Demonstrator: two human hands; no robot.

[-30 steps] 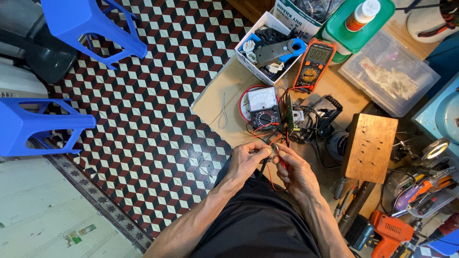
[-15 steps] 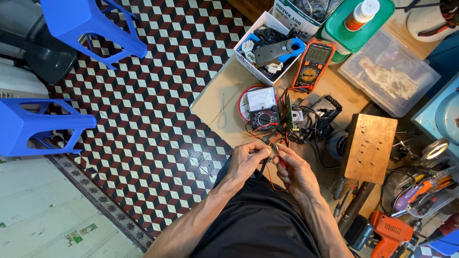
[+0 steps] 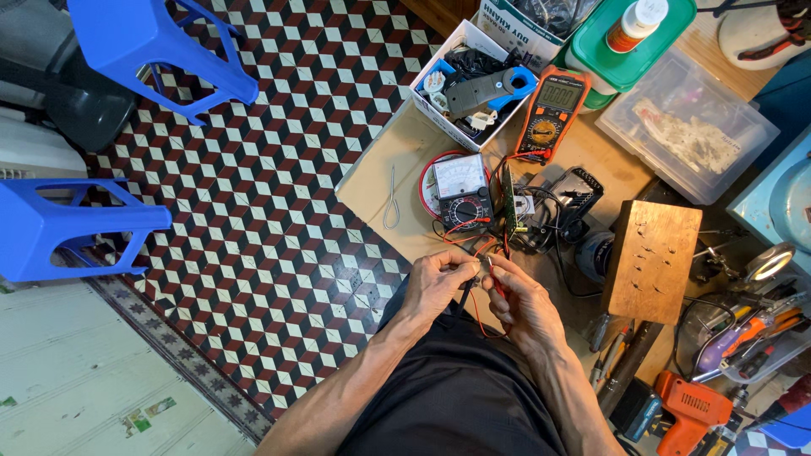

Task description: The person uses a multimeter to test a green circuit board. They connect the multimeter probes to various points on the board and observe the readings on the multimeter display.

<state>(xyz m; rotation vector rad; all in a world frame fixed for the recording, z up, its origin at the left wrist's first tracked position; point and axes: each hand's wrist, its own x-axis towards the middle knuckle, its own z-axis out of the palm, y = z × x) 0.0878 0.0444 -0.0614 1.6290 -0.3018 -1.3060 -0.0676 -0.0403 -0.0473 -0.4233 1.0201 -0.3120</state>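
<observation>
My left hand (image 3: 438, 283) and my right hand (image 3: 517, 295) meet at the near edge of a cardboard-covered bench (image 3: 382, 160). Their fingertips pinch a small part with red and black leads (image 3: 470, 297) running from it. The leads go up to an analog meter (image 3: 460, 192) with a white dial, just beyond my hands. A green circuit board (image 3: 509, 203) stands on edge beside the meter. An orange digital multimeter (image 3: 552, 112) lies farther back. What exactly sits between my fingertips is too small to tell.
A white box of parts (image 3: 473, 83) and a clear lidded tub (image 3: 686, 135) sit at the back. A wooden block (image 3: 652, 259) lies right of my hands, an orange drill (image 3: 691, 408) at lower right. Two blue stools (image 3: 160, 42) (image 3: 63, 228) stand on the tiled floor.
</observation>
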